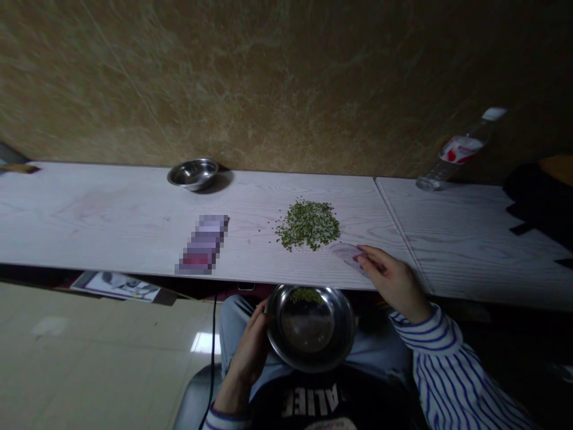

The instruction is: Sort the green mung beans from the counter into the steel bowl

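A large steel bowl [345,352] rests at my lap just below the table edge, with my left hand [255,343] closed on its left rim. Inside it, small green bits [307,295] lie against the far wall. My right hand [387,275] pinches a thin, clear, rounded piece of plastic [347,254] low over the tabletop. That plastic is beside the near right edge of a loose pile of small green bean-like grains [308,224]. Whether the plastic touches the grains I cannot tell.
The pale wood-grain table [111,215] runs along a brown wall. A smaller steel bowl [193,174] stands at the back left, a blurred-out flat rectangle [203,245] lies nearer. To the right are a plastic bottle [461,149] and dark cloth [541,203]. A cord [213,340] hangs below.
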Available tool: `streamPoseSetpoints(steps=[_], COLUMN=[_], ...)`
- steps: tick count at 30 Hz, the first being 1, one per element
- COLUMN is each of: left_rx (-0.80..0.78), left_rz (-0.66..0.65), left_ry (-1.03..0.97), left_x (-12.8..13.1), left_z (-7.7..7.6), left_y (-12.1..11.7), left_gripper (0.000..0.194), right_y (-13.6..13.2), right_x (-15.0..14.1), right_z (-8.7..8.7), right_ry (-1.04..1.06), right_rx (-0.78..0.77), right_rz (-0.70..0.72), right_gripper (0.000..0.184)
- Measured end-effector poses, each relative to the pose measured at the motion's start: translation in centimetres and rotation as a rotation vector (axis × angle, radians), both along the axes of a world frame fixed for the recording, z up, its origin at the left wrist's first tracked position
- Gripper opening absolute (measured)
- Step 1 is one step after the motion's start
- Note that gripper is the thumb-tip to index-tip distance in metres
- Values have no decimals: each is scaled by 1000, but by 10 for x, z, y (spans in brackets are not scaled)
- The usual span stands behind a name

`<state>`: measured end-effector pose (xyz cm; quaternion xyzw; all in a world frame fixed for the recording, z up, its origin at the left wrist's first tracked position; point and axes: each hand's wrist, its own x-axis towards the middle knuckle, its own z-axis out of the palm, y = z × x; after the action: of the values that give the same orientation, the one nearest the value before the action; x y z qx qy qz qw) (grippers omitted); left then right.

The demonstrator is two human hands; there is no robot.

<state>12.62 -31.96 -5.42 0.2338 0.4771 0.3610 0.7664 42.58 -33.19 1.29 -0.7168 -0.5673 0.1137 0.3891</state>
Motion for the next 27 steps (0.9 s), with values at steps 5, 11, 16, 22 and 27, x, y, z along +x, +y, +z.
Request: streamPoseSetpoints(steps=[5,11,16,22,27], left_rx=[-7,-36,-56,-81,-74], left_rz=[0,4,-1,33,47], left_ry=[77,103,129,123,104], left_x=[-4,-4,-2,-10,-21], left_z=[-2,-5,-8,-10,-14], left_y=[2,5,7,9,13], left_gripper=[58,60,62,66,65], right_y=[4,11,23,43,64], right_x=[2,-3,-24,-55,-51], right_z=[-6,-3,-3,2,24], right_ry=[46,37,116,91,-17], right_rx=[-8,-45,-29,-42,-52], right_rz=[7,22,46,59,160], right_gripper=[36,34,27,12,11])
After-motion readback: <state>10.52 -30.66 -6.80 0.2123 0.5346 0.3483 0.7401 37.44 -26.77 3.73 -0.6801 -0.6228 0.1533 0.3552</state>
